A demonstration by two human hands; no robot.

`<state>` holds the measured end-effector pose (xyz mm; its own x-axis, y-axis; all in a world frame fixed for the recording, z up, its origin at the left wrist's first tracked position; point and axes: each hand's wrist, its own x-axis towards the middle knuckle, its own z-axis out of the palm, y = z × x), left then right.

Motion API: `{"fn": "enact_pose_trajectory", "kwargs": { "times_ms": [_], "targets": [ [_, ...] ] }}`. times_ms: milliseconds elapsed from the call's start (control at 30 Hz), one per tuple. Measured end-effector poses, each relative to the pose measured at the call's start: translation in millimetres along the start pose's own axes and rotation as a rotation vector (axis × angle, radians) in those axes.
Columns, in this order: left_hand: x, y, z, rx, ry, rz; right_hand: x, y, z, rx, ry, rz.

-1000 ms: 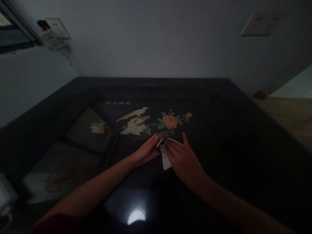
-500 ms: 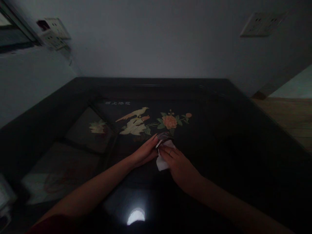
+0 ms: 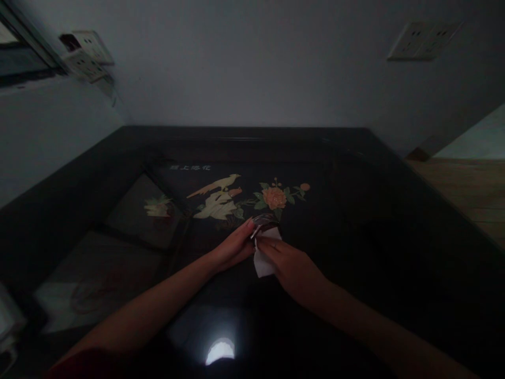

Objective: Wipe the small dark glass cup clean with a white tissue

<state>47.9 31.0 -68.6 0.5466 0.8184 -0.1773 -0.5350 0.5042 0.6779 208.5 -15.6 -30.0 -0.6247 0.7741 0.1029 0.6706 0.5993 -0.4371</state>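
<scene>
Over the middle of a dark glossy table (image 3: 331, 231), my two hands meet. My left hand (image 3: 235, 245) is closed on the left side of a small dark, shiny, curved object (image 3: 265, 220) with a bright edge. The dim light hides its exact kind. My right hand (image 3: 288, 263) grips a white tissue (image 3: 264, 265) and presses it against the near side of that object. A ring shows on one finger. The right fingertips and part of the object are covered by the tissue.
Inlaid in the tabletop are a bird (image 3: 218, 185) and a peony (image 3: 274, 198). A white item (image 3: 11, 316) stands at the left edge. Sockets (image 3: 424, 41) sit on the wall behind, with more at the left corner. A lamp or window reflects near me.
My right hand has shifted slightly, its fingers bending lower with the tissue against the dark object. The left hand has barely moved and keeps its hold.
</scene>
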Motion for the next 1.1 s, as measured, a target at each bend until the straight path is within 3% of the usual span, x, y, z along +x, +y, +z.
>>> {"fn": "enact_pose_trajectory", "kwargs": {
  "times_ms": [233, 500, 700, 800, 967, 1100],
  "targets": [
    [3.7, -5.6, -5.2, -0.020, 0.043, -0.005, 2.6, 4.0, -5.3, -0.499, 0.084, -0.065],
    [6.3, -8.9, -8.2, -0.050, 0.027, -0.017, 4.2, 8.8, 0.4, -0.567, 0.183, -0.109],
    [4.8, -5.6, -3.6, -0.018, -0.029, 0.040, 3.7, 4.1, 1.8, -0.382, 0.106, -0.060],
    [1.4, -1.0, -0.8, -0.005, -0.033, 0.009, 3.1, 2.1, 2.5, -0.141, 0.064, 0.010],
    [-0.6, -0.8, -4.1, 0.042, -0.034, 0.015, 3.3, 1.9, 4.8, 0.233, 0.123, 0.073],
    [-0.3, -1.9, -5.7, 0.042, -0.029, 0.016, 4.1, 2.9, 5.3, 0.177, 0.090, 0.047]
  ]
}}
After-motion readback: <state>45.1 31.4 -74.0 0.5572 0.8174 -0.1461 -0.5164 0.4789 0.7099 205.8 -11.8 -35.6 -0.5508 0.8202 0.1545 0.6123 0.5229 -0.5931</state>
